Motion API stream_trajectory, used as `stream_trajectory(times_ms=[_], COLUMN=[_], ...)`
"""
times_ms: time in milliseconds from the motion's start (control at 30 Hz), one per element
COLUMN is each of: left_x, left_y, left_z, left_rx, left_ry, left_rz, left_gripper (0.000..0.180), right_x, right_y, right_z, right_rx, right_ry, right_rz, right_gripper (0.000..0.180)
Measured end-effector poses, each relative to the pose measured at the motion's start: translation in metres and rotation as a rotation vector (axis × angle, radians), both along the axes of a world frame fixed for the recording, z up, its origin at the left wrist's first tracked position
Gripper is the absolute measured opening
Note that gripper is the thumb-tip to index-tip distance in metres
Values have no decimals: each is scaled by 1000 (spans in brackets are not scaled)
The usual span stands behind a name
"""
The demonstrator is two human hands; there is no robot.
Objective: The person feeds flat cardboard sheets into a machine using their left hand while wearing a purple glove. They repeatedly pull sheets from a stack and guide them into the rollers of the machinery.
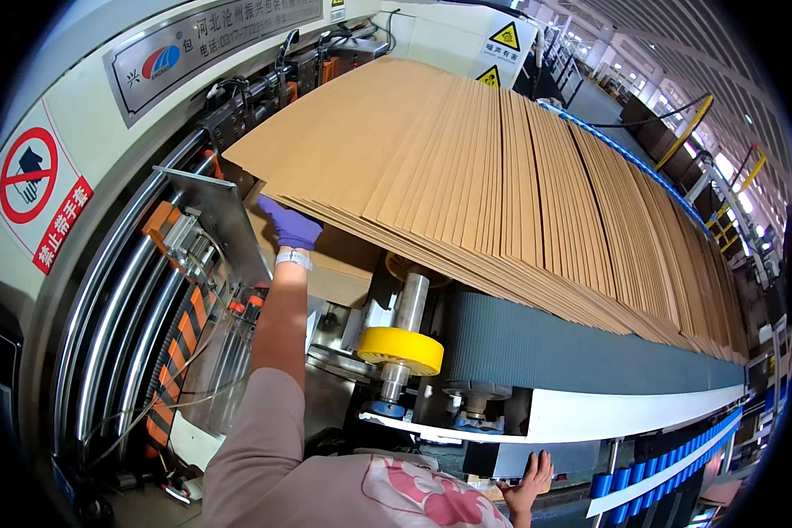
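A long row of overlapping brown cardboard sheets (449, 158) lies fanned across the machine, leaning toward the right. My left hand (290, 227), in a purple glove, is at the near left edge of these sheets, touching or just under it. Its fingers are mostly hidden there, so their grip does not show. More cardboard (334, 280) sits lower, behind the wrist with the white band. At the lower right, my bare right hand (530, 480) rests with fingers apart on a grey metal panel (554, 458); it holds nothing.
An upright metal plate (220, 220) stands just left of my left arm, beside chrome rails (119, 326). A yellow roller (400, 350) on a shaft and a ribbed dark belt (572, 348) lie under the sheets. Blue rollers (651, 471) line the right side.
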State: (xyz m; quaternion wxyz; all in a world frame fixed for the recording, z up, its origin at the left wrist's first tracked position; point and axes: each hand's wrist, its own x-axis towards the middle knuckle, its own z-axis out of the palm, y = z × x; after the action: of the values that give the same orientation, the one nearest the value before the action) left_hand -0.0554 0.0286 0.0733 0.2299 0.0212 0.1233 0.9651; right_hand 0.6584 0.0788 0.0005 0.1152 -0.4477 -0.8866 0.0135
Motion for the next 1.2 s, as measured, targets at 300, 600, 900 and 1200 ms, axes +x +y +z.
stream_trajectory(times_ms=[300,600,900,1200], left_x=[-62,-30,21,115], left_y=[19,26,21,38], left_z=[-66,-90,-85,-21], left_rx=[-360,-1230,-1643,-610], left_ry=[16,755,1060,554], left_rz=[204,419,485,-86], left_gripper=[41,32,25,74], right_x=[3,6,15,4], right_y=[6,8,6,3], right_z=[-5,7,-9,-9], right_rx=[29,81,35,18], right_ry=[-37,-184,-12,9], right_rz=[10,47,52,12], right_gripper=[108,108,105,104])
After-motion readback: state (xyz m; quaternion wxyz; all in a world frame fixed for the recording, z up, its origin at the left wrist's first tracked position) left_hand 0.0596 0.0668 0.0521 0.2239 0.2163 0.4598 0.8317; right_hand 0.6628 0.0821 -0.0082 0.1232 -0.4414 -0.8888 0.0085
